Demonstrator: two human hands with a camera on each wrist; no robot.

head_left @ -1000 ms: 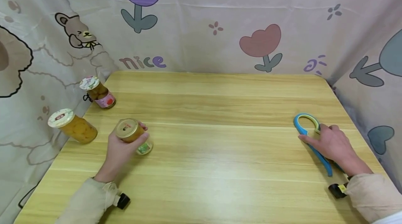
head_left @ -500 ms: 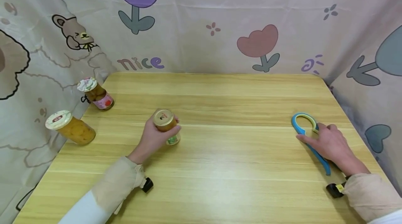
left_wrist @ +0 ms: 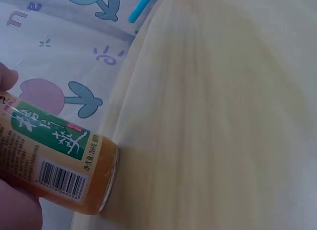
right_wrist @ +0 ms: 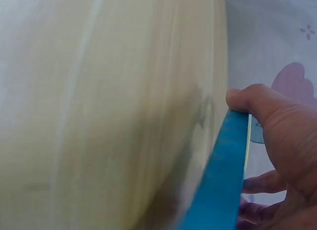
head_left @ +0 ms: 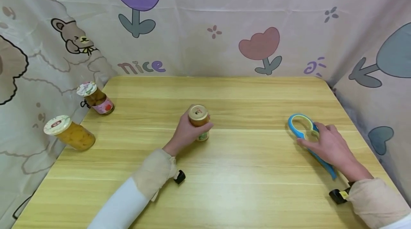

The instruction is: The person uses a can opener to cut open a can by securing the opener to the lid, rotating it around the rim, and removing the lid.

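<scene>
Near the middle of the table, my left hand (head_left: 187,129) grips a small glass jar (head_left: 198,116) with a gold lid and amber contents. The jar is upright; whether its base touches the table I cannot tell. The left wrist view shows its green label (left_wrist: 49,128), with thumb and fingers on either side of the glass. On the right, my right hand (head_left: 332,147) holds a blue jar opener (head_left: 297,133) with a curved, yellow-green-lined head. The right wrist view has the thumb on the blue handle (right_wrist: 218,175) and the fingers beyond it; the palm hides part of the opener.
Two more jars stand at the table's left edge: one of yellow fruit pieces (head_left: 77,137) with a pale lid, and farther back a dark one (head_left: 97,100) with a pink label. A printed curtain (head_left: 192,43) surrounds the wooden table (head_left: 237,193).
My left hand has carried the gold-lidded jar from the left side to the middle of the table. My right hand keeps its hold on the jar opener, shifting slightly left in view.
</scene>
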